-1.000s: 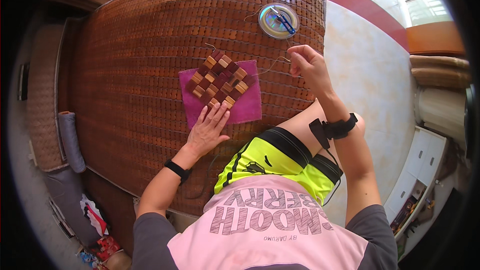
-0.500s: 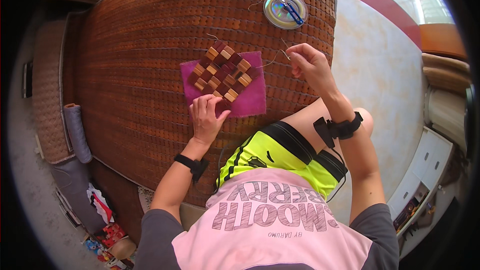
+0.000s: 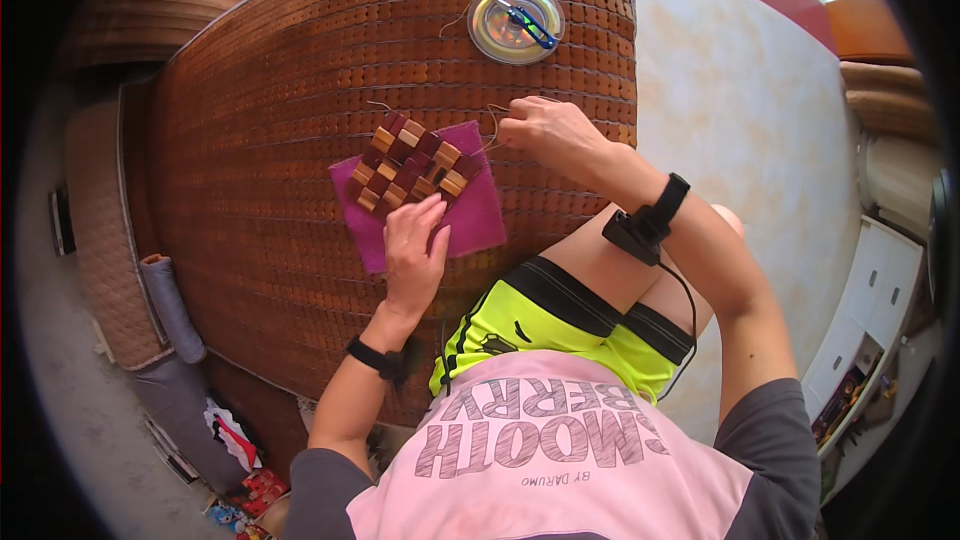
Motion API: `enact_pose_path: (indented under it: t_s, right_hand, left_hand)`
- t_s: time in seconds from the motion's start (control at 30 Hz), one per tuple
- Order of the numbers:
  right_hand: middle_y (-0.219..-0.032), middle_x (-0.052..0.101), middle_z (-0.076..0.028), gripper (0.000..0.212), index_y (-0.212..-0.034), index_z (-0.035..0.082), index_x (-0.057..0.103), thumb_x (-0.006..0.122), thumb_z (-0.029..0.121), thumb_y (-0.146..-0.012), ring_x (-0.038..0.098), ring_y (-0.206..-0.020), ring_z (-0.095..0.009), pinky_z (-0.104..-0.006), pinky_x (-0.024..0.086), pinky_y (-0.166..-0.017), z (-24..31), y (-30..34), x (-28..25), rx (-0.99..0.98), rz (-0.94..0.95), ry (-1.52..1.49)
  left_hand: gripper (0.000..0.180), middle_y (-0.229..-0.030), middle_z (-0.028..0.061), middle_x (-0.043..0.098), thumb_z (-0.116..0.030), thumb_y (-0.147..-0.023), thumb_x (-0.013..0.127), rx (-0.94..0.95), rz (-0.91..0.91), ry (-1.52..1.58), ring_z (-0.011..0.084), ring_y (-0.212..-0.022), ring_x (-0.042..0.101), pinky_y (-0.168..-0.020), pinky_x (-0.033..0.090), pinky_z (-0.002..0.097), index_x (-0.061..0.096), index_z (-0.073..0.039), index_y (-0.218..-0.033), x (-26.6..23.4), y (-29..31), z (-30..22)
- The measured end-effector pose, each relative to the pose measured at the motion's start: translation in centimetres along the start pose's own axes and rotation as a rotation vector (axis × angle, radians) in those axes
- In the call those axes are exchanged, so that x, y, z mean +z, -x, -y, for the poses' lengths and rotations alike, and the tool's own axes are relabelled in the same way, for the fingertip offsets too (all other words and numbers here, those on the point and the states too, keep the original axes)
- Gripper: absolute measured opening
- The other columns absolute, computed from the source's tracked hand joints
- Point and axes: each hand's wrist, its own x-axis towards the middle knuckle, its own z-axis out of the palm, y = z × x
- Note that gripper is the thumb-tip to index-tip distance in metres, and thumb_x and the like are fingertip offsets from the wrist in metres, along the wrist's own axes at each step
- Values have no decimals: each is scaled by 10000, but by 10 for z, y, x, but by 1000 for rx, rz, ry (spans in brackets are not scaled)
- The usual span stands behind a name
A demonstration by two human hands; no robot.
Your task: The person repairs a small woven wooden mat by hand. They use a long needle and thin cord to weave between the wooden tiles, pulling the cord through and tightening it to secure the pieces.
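A checkered mat of dark red and tan wooden beads (image 3: 408, 162) lies diagonally on a purple cloth (image 3: 478, 223). My left hand (image 3: 412, 248) rests at its near edge, fingertips on or just over the lowest beads, thumb apart. To the right of the mat, my right hand (image 3: 550, 133) is closed in a pinch on a thin, pale thread (image 3: 493, 120), which loops beside the cloth's upper right corner. The fingertips of that hand are partly hidden behind its back. Another loose thread end (image 3: 378, 104) sticks out at the mat's far corner.
Beyond my right hand, a round clear container with shiny discs (image 3: 492, 38) carries blue-handled snips (image 3: 532, 27). A brown tiled mat (image 3: 270, 140) covers the surface. A grey roll (image 3: 172, 308) lies at the left, and a white cabinet (image 3: 868, 315) stands at the right.
My right hand has moved left toward the bead mat with the thread and turned its back up. My left hand now lies over the lower beads. The whole view has shifted slightly.
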Motion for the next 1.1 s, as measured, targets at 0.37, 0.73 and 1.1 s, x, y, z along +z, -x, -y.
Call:
enact_pose_path:
  t_s: [0.37,0.73,1.1]
  right_hand:
    - [-1040,641,-102,195,-1031,92,688,664,61,-840,667,-1032,-285,-393,589,-793,-10,-7,12,-13,101,-94]
    - [-1029,645,-92,177,-1028,109,705,652,90,-861,668,-1029,-284,-399,591,-752,-9,-11,14,-23,85,-78]
    - [-977,633,-86,102,-948,105,684,630,91,-864,673,-980,-284,-410,578,-716,-8,-16,11,-9,87,-91]
  left_hand:
    - [487,-1442,60,582,-71,-860,725,130,183,-314,300,-1233,529,-1025,430,418,611,-48,-1332,16,-18,0]
    - [527,-1424,58,589,-70,-816,761,160,151,-303,286,-1210,534,-986,420,411,620,-40,-1323,18,-19,4]
    - [525,-1417,60,589,-75,-814,761,163,136,-288,285,-1211,531,-997,418,420,622,-48,-1320,18,-15,6]
